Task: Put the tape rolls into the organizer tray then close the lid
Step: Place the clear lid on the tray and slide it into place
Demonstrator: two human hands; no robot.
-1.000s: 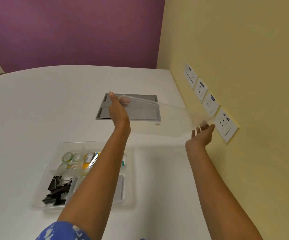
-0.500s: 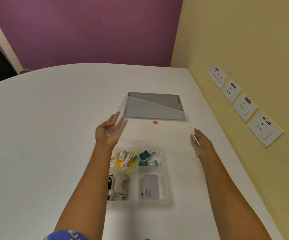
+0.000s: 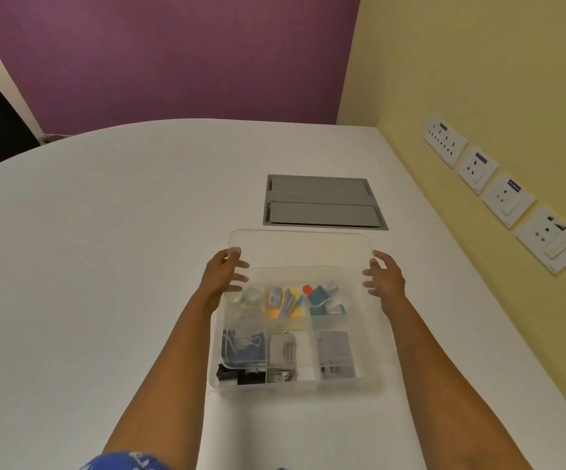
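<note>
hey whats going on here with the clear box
A person is holding a clear lid over an organizer tray on a white table, left hand and right hand gripping its side edges. The lid is offset toward the far side and not yet seated. The tape rolls already sit in the far-left compartment, with binder clips in the one nearer the person.

clear lid (image 3: 300,247) held tilted over the clear organizer tray (image 3: 371,378), far edge toward 12 o'clock; translucent tape rolls (image 3: 249,296) in the 10 o'clock compartment.
</note>
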